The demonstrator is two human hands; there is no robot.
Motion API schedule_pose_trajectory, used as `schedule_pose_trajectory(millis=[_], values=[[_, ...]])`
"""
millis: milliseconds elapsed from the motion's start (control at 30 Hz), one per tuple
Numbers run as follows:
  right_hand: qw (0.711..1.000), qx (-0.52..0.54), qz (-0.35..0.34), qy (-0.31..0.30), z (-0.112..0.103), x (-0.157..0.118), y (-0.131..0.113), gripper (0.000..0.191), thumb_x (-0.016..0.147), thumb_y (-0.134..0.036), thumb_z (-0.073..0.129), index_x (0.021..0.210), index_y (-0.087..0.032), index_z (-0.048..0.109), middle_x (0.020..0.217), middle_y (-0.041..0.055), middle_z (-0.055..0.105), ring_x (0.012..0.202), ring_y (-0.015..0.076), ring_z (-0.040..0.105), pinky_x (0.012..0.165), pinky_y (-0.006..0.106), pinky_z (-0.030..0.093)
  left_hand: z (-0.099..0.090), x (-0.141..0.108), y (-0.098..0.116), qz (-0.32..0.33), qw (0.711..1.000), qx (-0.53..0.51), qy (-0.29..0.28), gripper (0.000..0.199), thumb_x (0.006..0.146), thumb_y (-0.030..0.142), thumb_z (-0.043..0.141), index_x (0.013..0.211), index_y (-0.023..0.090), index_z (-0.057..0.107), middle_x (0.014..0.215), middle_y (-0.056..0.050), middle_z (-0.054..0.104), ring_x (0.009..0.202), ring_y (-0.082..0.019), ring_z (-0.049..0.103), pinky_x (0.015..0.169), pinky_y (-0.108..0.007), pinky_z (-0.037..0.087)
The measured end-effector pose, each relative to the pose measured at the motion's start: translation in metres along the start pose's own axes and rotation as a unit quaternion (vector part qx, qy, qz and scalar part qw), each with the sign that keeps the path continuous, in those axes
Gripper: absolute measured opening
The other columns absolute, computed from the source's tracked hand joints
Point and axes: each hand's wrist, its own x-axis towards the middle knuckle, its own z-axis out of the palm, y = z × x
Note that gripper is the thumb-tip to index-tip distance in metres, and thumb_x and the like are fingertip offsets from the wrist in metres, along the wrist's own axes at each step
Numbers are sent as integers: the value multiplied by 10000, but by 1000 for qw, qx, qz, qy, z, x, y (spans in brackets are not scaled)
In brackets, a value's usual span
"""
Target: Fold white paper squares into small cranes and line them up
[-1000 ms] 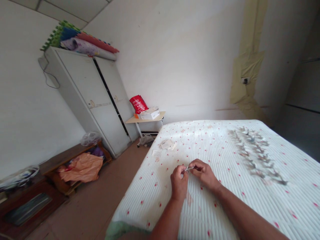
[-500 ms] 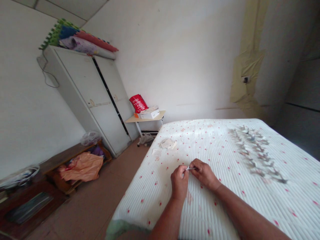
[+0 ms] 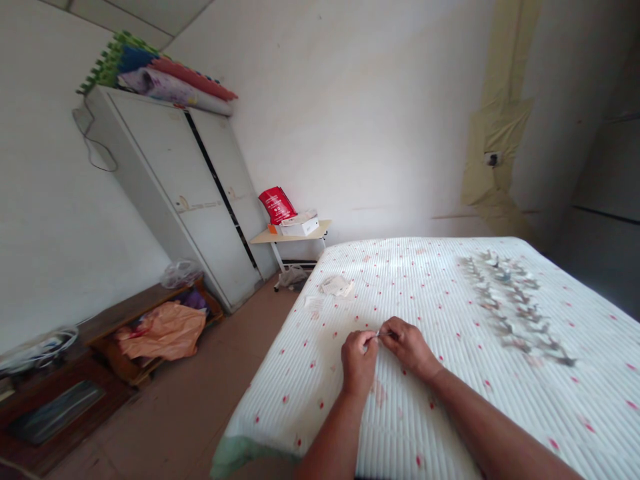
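Above the near part of the bed cover [image 3: 400, 293], my left hand [image 3: 360, 357] and my right hand [image 3: 406, 343] almost meet at the fingertips. Both pinch a small folded piece of white paper [image 3: 379, 335], mostly hidden by the fingers. To the right, several small folded paper figures [image 3: 523, 303] stand in rows on the cover; their details are blurred. Left of and beyond my hands, a crumpled pale paper [image 3: 337, 287] lies on the cover beside a flat pale sheet [image 3: 314, 304].
Behind the bed's left corner a small table [image 3: 260, 237] holds a red bag [image 3: 277, 204] and a white box [image 3: 301, 227]. A grey cabinet [image 3: 160, 160] stands at the left, near a low wooden shelf [image 3: 120, 313] with an orange plastic bag [image 3: 165, 331].
My hands have drawn slightly closer together, and less of the white paper shows between my fingertips. The paper figures have not moved.
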Motion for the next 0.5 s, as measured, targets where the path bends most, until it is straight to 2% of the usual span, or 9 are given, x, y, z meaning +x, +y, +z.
schedule_pose_trajectory(millis=[167, 300, 433, 500], values=[[988, 108, 107, -37, 7, -1, 3, 140, 722, -282, 507, 640, -170, 531, 584, -28, 508, 548, 100, 461, 525, 215, 369, -3, 3, 2, -81, 989, -126, -7, 183, 719, 260, 528, 757, 128, 650, 702, -41, 658, 674, -143, 580, 659, -241, 448], [970, 173, 169, -22, 9, -1, -2, 192, 698, -337, 536, 618, -163, 526, 535, -43, 461, 481, 77, 390, 449, 202, 308, -8, 5, 7, -133, 967, -217, -11, 221, 681, 285, 570, 782, 109, 655, 688, -42, 650, 668, -144, 570, 640, -230, 432], [949, 228, 216, -16, 7, -1, -8, 220, 687, -369, 558, 621, -165, 509, 463, -72, 393, 409, 56, 306, 400, 194, 241, -8, 4, 8, -146, 941, -299, -61, 280, 644, 258, 602, 869, 95, 643, 703, -39, 645, 667, -139, 568, 639, -224, 427], [943, 244, 227, -21, 8, 0, -10, 228, 686, -378, 564, 626, -166, 504, 448, -79, 387, 394, 52, 292, 395, 192, 230, -6, 4, 6, -144, 941, -299, -72, 276, 656, 268, 596, 864, 93, 647, 695, -40, 643, 659, -138, 565, 631, -224, 424]])
